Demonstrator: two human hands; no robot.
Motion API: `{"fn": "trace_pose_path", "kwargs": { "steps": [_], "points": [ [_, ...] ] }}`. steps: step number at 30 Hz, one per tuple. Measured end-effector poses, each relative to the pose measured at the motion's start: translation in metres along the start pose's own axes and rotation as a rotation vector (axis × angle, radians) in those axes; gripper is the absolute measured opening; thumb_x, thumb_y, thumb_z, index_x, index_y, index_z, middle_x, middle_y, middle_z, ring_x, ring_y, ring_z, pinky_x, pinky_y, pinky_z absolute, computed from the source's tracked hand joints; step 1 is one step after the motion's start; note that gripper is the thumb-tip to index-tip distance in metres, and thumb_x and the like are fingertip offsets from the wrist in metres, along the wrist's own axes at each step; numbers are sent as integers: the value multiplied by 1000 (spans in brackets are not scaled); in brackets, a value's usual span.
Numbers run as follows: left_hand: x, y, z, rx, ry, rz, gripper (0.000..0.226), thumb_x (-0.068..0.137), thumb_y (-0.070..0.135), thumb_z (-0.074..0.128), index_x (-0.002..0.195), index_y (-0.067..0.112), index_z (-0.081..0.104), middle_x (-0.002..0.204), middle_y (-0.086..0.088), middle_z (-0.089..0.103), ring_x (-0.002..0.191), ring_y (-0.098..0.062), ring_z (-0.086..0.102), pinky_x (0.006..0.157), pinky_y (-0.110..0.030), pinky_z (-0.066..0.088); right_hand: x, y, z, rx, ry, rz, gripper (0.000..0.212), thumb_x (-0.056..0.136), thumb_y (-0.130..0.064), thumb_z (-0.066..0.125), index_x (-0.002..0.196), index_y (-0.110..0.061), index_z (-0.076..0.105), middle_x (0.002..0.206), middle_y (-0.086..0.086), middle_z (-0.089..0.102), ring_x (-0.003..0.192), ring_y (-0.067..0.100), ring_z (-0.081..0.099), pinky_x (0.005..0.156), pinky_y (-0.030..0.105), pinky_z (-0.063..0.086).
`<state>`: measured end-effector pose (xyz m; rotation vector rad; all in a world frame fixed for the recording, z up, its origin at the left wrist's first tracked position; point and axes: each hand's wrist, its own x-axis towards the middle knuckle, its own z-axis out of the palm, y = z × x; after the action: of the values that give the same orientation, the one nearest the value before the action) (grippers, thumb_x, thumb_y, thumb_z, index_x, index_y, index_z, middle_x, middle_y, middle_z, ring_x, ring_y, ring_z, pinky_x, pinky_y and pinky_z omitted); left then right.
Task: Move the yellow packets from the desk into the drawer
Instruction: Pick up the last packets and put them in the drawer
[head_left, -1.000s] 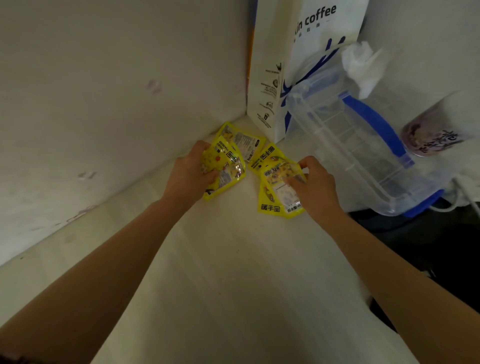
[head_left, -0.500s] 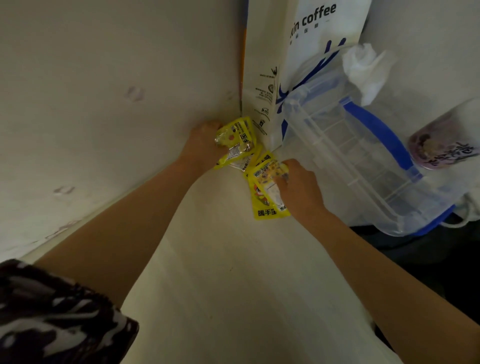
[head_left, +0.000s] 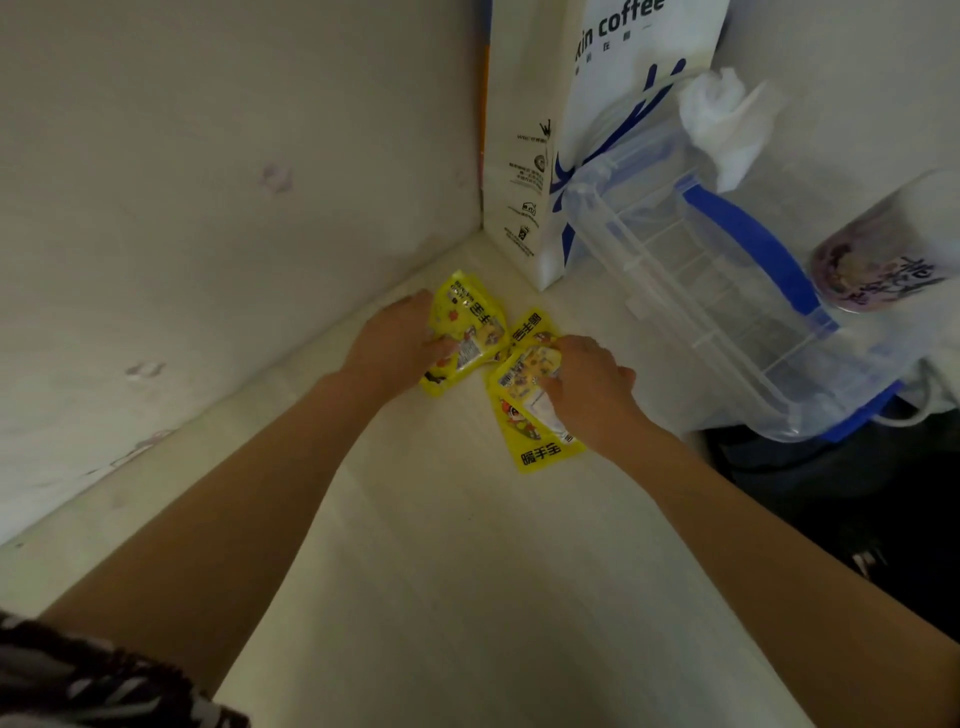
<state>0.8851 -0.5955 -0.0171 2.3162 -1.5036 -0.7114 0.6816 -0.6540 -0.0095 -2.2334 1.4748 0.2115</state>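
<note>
Here your left hand (head_left: 400, 345) grips one of the yellow packets (head_left: 467, 332) and your right hand (head_left: 589, 387) pinches another, gathering them in the desk (head_left: 441, 571) corner; a third lies between. The clear plastic box (head_left: 701, 291) looks empty, and no drawer shows

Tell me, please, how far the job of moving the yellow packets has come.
Nothing looks done: every yellow packet in view is at the desk corner, and no drawer is in view. In hand: the left hand grips one packet, the right hand gathers another. Left: the packet between them, then carrying all to the drawer.
</note>
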Motion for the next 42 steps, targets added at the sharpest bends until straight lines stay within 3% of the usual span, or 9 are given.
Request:
{"fn": "trace_pose_path", "kwargs": {
  "steps": [5,8,12,15,19,23,31,37,42],
  "points": [
    [-47,-4,10,-57,94,-80,36,79,23,72,98,-2,55,97,-21,57,91,-35,53,69,-32,28,-33,7,6,130,-97,57,47,94,-33,55,137,-21,41,133,11,38,119,31,47,101,45,35],
    [-74,-6,17,-128,161,-159,37,76,21,76,98,-2,57,95,-16,51,84,-29,51,66,-26,26,-53,14,10,326,-156,61,50,93,-33,56,139,-18,42,132,14,38,113,29,52,99,32,39],
    [-98,-15,22,-333,219,-392,37,69,24,81,94,5,62,99,-7,52,83,-22,52,74,-26,40,-73,21,14,453,-141,98,46,94,-30,56,136,-13,46,127,15,42,96,17,49,82,20,35],
    [-111,-14,25,-432,272,-487,27,69,24,79,84,10,60,85,-8,62,76,-25,58,64,-30,43,-80,26,19,587,-130,165,41,91,-28,60,127,-11,53,122,15,54,104,24,58,81,27,43],
    [-121,-5,23,-612,333,-556,23,69,16,79,77,14,58,68,4,57,61,-14,52,51,-24,39,-90,28,19,816,-127,226,27,90,-21,62,116,-14,58,106,4,64,93,20,63,74,29,49],
    [-128,-3,25,-858,301,-649,24,65,9,81,77,17,62,76,-1,67,70,-21,63,70,-39,56,-98,30,21,946,-123,244,12,91,-17,61,103,-17,56,93,-1,64,76,9,63,59,22,47],
    [-171,1,43,-1145,236,-678,24,71,4,77,92,13,69,89,-12,73,80,-31,70,76,-46,57,-125,39,27,1115,-170,350,11,92,-10,59,102,-13,59,97,6,67,84,22,65,81,38,53],
    [-229,12,48,-1282,228,-702,22,78,3,72,99,10,68,85,-12,72,63,-22,70,51,-29,54,-161,50,21,1279,-184,349,9,92,-6,56,94,-12,63,90,8,70,81,27,68,78,44,56],
    [-275,25,41,-1317,174,-634,23,80,1,68,103,6,67,90,-15,74,77,-32,72,65,-41,59,-196,47,18,1418,-229,343,10,93,-7,54,95,-10,64,86,7,71,74,23,70,66,37,57]
  ]
}}
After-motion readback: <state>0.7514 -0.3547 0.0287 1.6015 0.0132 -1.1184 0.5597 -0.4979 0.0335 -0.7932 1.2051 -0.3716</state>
